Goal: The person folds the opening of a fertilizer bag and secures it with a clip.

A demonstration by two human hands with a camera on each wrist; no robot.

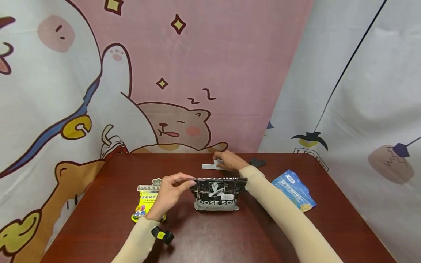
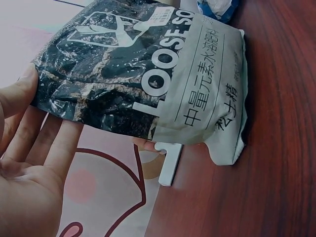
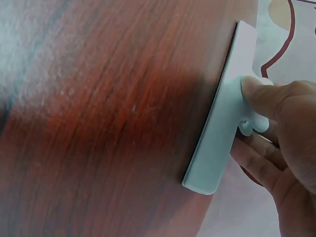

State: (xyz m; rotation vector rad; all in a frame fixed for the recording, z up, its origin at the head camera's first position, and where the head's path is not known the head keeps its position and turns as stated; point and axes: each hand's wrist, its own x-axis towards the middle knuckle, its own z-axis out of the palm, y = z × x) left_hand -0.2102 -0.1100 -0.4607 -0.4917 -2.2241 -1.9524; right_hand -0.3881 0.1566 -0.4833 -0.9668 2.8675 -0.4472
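The white clip point(image 3: 223, 113) looks smooth plastic, the black bag point(image 2: 118, 79) crinkled plastic film, the table point(image 1: 217, 237) glossy wood.

A creased, glossy black-and-grey plastic bag point(image 1: 215, 197), printed with white lettering and a framed white emblem, is upright, base down, its upper left corner pinched by the left grip point(image 1: 172, 188). Behind it, a long white bar-shaped clip point(image 3: 217, 128) sits near the worktop's point(image 1: 230, 237) far edge, handle within the right grip point(image 1: 231, 162).

The right fingers point(image 3: 264, 95) hide part of the white clip point(image 3: 217, 133) (the yellow packet point(image 1: 146, 201) is partly hidden too).
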